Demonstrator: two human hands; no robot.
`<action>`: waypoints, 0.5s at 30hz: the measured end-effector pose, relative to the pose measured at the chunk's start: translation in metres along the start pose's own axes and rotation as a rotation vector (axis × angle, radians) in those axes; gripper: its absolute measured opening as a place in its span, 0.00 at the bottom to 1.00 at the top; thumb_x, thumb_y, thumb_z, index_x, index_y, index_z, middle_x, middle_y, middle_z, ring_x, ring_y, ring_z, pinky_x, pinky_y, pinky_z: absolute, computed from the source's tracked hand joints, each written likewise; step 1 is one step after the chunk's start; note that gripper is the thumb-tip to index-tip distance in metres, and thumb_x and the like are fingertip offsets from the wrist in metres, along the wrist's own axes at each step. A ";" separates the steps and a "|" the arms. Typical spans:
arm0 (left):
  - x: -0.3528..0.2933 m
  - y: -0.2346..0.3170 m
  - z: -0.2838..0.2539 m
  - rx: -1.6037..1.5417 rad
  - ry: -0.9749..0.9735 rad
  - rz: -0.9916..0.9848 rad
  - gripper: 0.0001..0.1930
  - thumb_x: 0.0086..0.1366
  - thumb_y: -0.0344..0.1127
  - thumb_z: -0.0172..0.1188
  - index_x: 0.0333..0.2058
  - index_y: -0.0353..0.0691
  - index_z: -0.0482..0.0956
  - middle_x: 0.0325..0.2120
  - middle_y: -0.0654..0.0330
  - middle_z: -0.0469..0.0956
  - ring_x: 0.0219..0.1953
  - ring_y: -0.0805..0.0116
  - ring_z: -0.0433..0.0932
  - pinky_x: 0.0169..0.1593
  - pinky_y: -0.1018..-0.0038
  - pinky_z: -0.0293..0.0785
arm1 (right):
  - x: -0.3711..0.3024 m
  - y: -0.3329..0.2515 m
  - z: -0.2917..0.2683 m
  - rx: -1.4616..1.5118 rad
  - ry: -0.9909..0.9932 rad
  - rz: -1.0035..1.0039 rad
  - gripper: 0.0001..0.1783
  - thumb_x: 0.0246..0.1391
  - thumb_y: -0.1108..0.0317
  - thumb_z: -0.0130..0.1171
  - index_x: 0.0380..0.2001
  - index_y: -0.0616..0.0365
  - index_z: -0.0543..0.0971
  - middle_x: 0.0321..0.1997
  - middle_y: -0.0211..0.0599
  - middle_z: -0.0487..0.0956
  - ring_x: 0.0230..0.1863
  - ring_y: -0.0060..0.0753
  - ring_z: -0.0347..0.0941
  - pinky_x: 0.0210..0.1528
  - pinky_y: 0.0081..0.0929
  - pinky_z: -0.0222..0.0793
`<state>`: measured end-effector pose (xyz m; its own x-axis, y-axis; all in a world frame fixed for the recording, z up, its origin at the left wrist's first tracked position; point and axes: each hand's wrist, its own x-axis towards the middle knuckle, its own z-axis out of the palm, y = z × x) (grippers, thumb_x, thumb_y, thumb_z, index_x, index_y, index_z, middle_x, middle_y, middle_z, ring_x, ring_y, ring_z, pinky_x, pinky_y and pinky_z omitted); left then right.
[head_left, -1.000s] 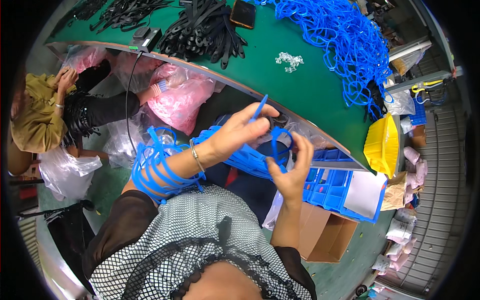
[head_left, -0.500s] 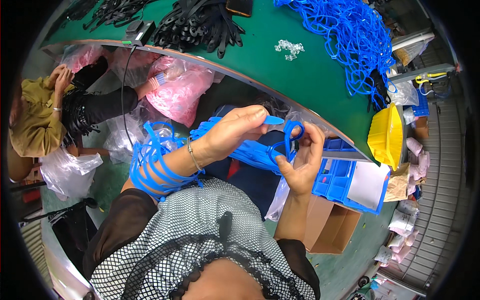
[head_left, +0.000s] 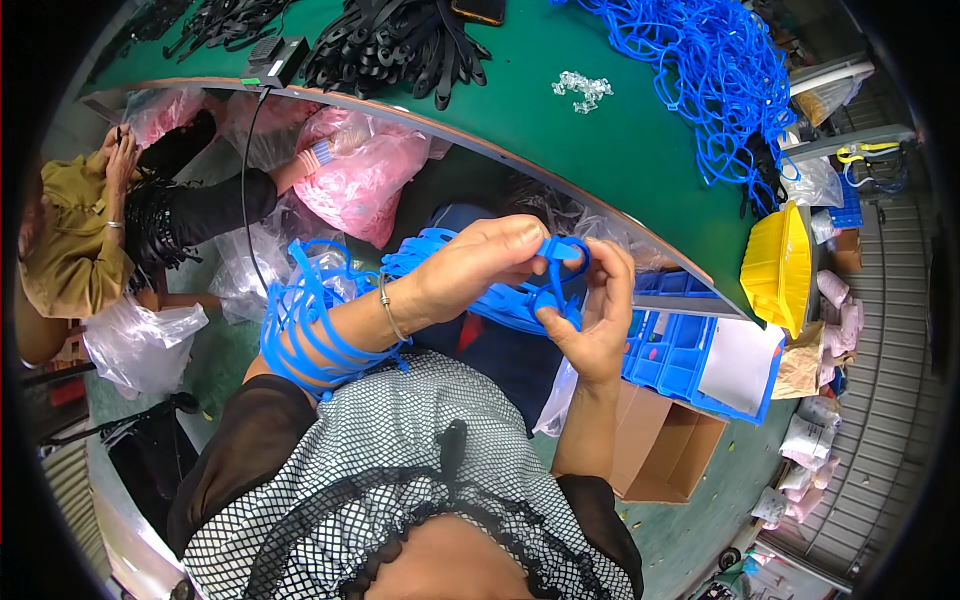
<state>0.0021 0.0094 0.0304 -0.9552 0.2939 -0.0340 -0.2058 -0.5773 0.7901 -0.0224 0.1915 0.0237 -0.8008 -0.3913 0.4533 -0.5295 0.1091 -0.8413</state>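
Note:
Between the thumb and fingers of my left hand (head_left: 480, 262) is the end of a flat blue strap (head_left: 556, 250). My right hand (head_left: 602, 325) pinches a thin blue rubber loop (head_left: 573, 272). Strap end and loop meet in front of my chest; the strap tip overlaps the loop, but whether it passes through is too small to tell. Several blue loops (head_left: 290, 335) hang around my left forearm. Beneath my hands, a bundle of flat blue straps (head_left: 505, 308) lies across my lap, partly hidden by the left hand.
On the green table (head_left: 540, 140) lie black straps (head_left: 395, 55), small clear pieces (head_left: 582, 90) and a blue tangle (head_left: 715, 80). A yellow bin (head_left: 777, 270), blue tray (head_left: 665, 350) and cardboard box (head_left: 665, 445) are at right. Left, another person (head_left: 75, 220) sits near pink-filled bags (head_left: 360, 180).
The strap end in my left hand has moved from beside the blue loop to overlap it. My right fingers have shifted slightly left, toward the left hand.

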 end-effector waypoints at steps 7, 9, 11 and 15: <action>0.006 0.004 -0.006 0.412 -0.065 0.177 0.15 0.62 0.43 0.55 0.37 0.35 0.74 0.26 0.66 0.68 0.29 0.75 0.68 0.33 0.77 0.64 | 0.001 -0.011 -0.007 -0.221 -0.036 -0.015 0.40 0.28 0.68 0.73 0.50 0.61 0.68 0.50 0.42 0.63 0.45 0.35 0.67 0.49 0.30 0.66; 0.007 0.005 -0.008 1.036 0.059 0.480 0.14 0.59 0.40 0.57 0.38 0.35 0.75 0.26 0.60 0.69 0.28 0.68 0.70 0.32 0.73 0.66 | -0.001 -0.014 -0.007 -0.368 -0.068 0.024 0.40 0.27 0.68 0.73 0.50 0.59 0.69 0.49 0.43 0.64 0.47 0.39 0.66 0.48 0.31 0.66; 0.005 0.003 -0.003 1.052 0.094 0.441 0.13 0.60 0.40 0.55 0.36 0.35 0.75 0.25 0.55 0.69 0.27 0.61 0.71 0.30 0.69 0.67 | -0.001 -0.014 -0.008 -0.402 -0.084 0.029 0.41 0.27 0.67 0.73 0.51 0.58 0.69 0.49 0.44 0.64 0.49 0.43 0.66 0.49 0.35 0.65; 0.007 -0.008 0.000 1.197 0.182 0.460 0.12 0.63 0.37 0.50 0.35 0.35 0.76 0.26 0.52 0.70 0.28 0.54 0.72 0.30 0.64 0.66 | 0.003 -0.026 0.004 -0.634 -0.116 -0.023 0.39 0.30 0.67 0.70 0.51 0.59 0.67 0.48 0.46 0.67 0.50 0.48 0.65 0.49 0.38 0.63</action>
<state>-0.0027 0.0164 0.0238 -0.9214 0.0898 0.3781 0.3743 0.4670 0.8012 -0.0102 0.1839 0.0457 -0.7704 -0.4929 0.4044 -0.6375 0.6042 -0.4781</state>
